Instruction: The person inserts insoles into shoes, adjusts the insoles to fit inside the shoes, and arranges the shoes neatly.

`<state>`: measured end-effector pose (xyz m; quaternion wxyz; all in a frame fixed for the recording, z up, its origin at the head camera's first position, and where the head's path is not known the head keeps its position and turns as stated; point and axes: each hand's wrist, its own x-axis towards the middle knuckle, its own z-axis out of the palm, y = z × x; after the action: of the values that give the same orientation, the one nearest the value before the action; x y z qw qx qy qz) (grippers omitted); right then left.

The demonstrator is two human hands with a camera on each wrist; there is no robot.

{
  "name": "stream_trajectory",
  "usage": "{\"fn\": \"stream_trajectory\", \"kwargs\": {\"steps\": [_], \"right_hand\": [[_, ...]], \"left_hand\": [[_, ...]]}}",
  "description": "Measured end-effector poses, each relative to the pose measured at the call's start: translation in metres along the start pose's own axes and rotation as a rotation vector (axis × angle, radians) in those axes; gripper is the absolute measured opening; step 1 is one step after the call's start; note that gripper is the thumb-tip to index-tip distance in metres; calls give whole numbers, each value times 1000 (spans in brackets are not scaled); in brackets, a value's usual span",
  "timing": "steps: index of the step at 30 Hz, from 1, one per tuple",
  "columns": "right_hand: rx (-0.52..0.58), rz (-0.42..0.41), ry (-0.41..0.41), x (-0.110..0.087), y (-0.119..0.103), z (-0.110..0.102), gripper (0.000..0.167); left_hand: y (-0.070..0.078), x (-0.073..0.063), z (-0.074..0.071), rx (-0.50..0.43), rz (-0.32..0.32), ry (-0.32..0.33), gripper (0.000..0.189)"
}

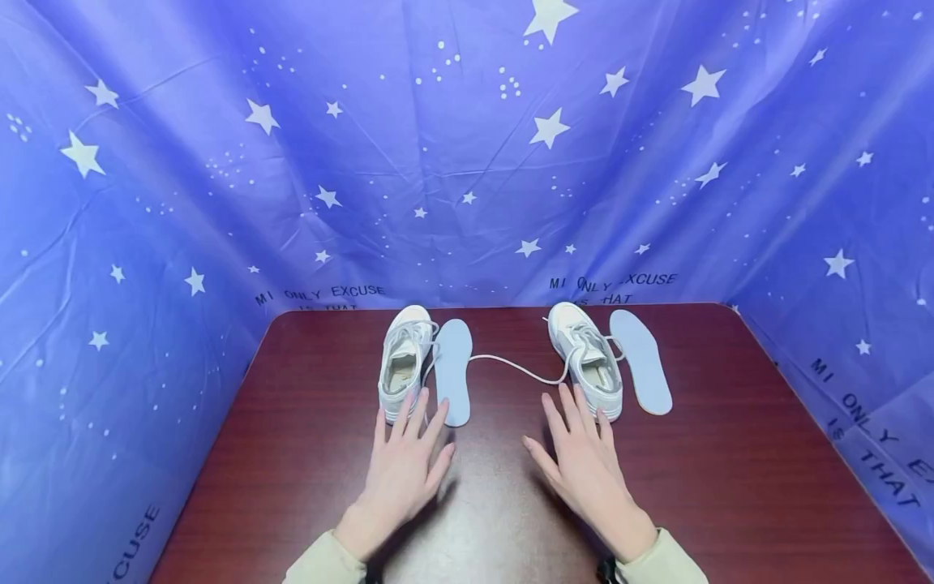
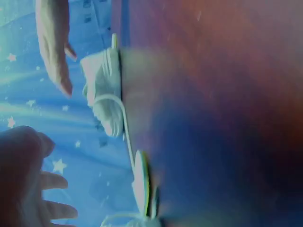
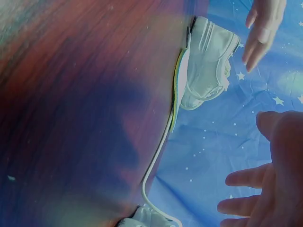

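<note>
Two white lace-up sneakers stand on the table, toes toward the back: a left sneaker and a right sneaker. Flat beside each, on its right, lies a pale insole: the left insole and the right insole. My left hand is spread with fingers extended, in front of the left sneaker's heel. Likewise spread, my right hand is in front of the right sneaker. Both hands hold nothing; the wrist views show them raised above the tabletop. The left fingertips partly cover the left sneaker's heel in the head view.
A long white shoelace trails across the table between the right sneaker and the left insole. The dark red wooden table meets blue star-printed curtains at its back and sides.
</note>
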<state>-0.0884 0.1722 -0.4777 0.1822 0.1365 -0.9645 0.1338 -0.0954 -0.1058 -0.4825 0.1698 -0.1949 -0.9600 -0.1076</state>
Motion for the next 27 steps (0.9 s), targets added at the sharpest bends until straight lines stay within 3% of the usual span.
{"fn": "stream_trajectory", "kwargs": {"steps": [5,8,13,21,24,27], "right_hand": [[-8,-8,55,1,1,-2,62],[-1,-4,65,0,2,-3,58],[-5,-28,75,0,1,-2,52],[-26,-70,71,0,2,0,48],[-30,-73,67,-1,1,-1,47],[-38,-77,63,-2,2,-3,47]], "left_hand": [[-27,26,-15,-27,57,240,29],[-46,43,-23,-20,55,302,17],[-75,67,-23,-4,10,195,22],[-108,98,-6,-21,-30,-42,46],[-114,105,1,-27,-12,-70,40],[-117,111,4,-48,4,-49,29]]}}
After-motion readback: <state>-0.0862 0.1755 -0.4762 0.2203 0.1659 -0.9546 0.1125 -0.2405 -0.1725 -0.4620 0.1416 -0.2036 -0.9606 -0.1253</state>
